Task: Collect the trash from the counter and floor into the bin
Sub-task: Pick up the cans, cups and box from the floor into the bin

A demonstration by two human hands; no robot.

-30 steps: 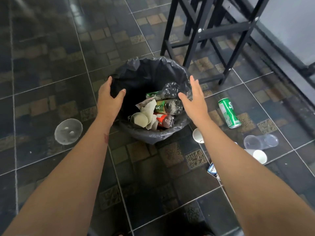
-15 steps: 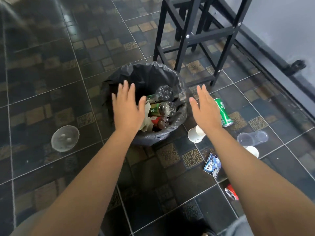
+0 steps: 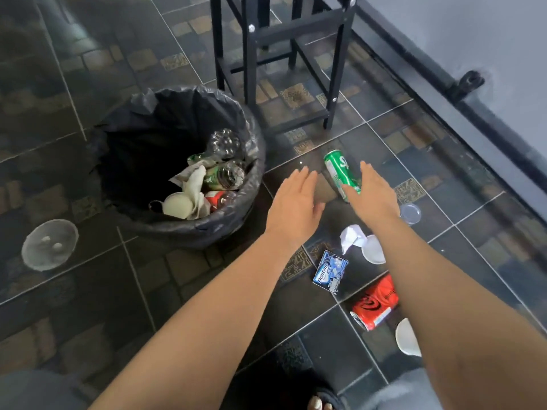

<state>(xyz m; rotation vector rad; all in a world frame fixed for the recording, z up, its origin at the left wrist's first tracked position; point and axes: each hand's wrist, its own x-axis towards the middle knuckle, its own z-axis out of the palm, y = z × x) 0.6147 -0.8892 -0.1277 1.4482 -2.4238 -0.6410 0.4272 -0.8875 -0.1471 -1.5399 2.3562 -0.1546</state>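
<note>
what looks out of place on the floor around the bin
Litter lies loose on the floor right of the bin: a green can on its side, a red can that looks crushed, crumpled paper and a gum packet. A clear lid sits alone left of the bin.

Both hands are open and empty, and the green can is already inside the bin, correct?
Not quite. The head view shows the green can lying on the floor to the right of the bin, beside the right hand, not inside it. The rest holds: the left hand and the right hand are open and empty.
</note>
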